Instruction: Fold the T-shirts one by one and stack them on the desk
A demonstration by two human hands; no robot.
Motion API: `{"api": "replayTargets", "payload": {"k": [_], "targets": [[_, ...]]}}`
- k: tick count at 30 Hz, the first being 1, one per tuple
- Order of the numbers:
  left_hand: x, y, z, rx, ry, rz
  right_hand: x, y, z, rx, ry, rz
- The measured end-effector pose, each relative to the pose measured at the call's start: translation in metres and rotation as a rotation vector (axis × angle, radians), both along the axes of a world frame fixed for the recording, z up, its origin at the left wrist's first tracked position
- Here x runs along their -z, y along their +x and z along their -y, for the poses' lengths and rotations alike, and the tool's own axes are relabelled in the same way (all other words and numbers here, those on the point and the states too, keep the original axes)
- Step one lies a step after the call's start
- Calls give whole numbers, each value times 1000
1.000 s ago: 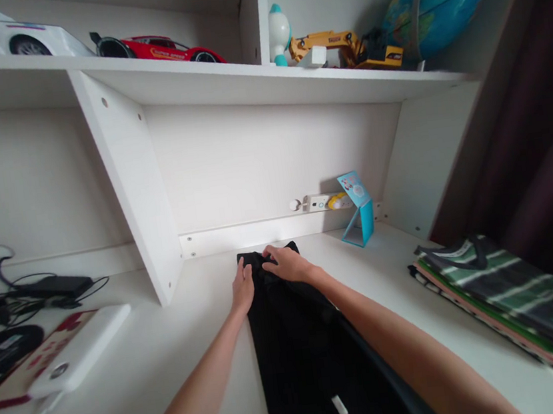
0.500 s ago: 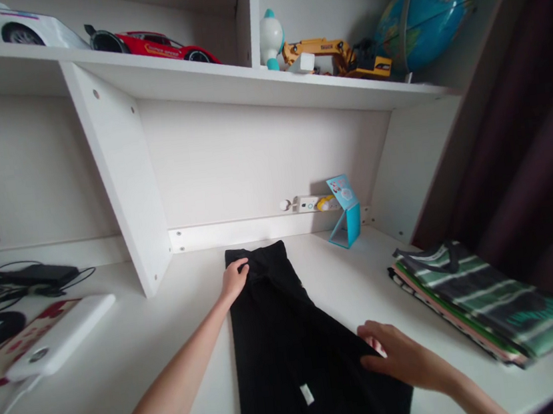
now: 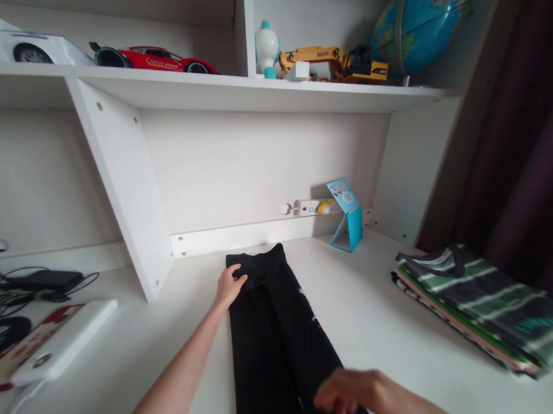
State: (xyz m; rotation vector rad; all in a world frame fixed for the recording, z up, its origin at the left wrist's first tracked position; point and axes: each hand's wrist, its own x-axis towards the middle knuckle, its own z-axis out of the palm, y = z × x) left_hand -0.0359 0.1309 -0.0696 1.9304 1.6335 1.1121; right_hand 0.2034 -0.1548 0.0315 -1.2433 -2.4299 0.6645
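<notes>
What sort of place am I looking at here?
Most likely a child's bedroom or study. The shelves built over a white desk hold toy cars, a toy excavator and a globe, and folded clothes lie on the desk.

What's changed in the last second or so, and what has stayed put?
The right hand has travelled from the top of the black garment down toward the person, and now sits over its lower part. The garment's flared right side now lies narrower. The left hand stays on the top end; the striped folded stack is unchanged.
</notes>
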Motion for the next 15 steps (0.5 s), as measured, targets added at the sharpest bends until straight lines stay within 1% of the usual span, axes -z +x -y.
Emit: {"api": "replayTargets", "payload": {"k": [1,2,3,4,5,7,9,11,13,15], "targets": [[-1,1,2,-4,9,-4,2,-1,-7,65,58,16],[-2,2,3,-14,26,-15,7,-1,-15,129,128,55],[-4,4,5,-28,55,-41,17,-2,-21,171,198,114],[-8,6,8,-42,99,-83,30,-1,-27,175,257,182],[-12,8,10,-49,151,-142,46,0,-32,145,302,249],[-23,16,16,-9,241,-285,81,4,-40,80,393,330],[-36,30,21,127,262,-411,109,11,-46,47,511,346],[-46,50,25,309,221,-510,126,17,-50,58,624,334],[-50,74,26,450,123,-600,132,20,-51,74,692,325],[-47,96,22,506,-36,-676,135,19,-50,65,711,336]]}}
